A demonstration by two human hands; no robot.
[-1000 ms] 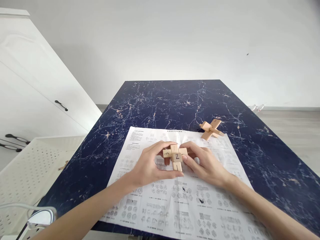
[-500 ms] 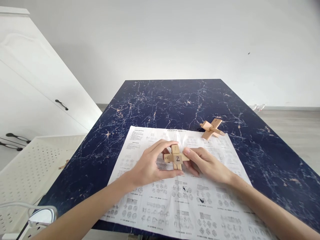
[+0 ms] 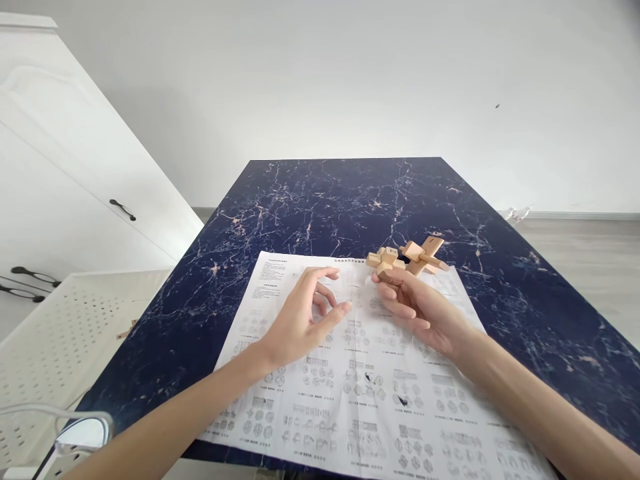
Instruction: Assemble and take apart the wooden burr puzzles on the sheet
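Note:
A small wooden burr puzzle (image 3: 384, 259) with a number marked on one end rests at the top edge of the printed sheet (image 3: 300, 393). Just right of it lies another wooden burr puzzle (image 3: 424, 256), with longer crossed bars. My right hand (image 3: 425, 307) is right below the small puzzle, its loosely curled fingers apart and overlapping the lower side. Whether a fingertip still touches the wood is hard to see. Over the left half of the sheet, my left hand (image 3: 307, 313) is curved open, with nothing between thumb and fingers.
The sheet, full of puzzle diagrams, lies on a dark blue marble-patterned table (image 3: 320, 207). At left are a white perforated tray (image 3: 60, 347) and a white cabinet (image 3: 75, 167) with black handles. A pale cable (image 3: 55, 412) runs near the lower left corner.
The small burr puzzle went from between both hands to the sheet's top edge, beside the other puzzle. My right hand moved up and right with it; my left hand let go and stayed nearly in place.

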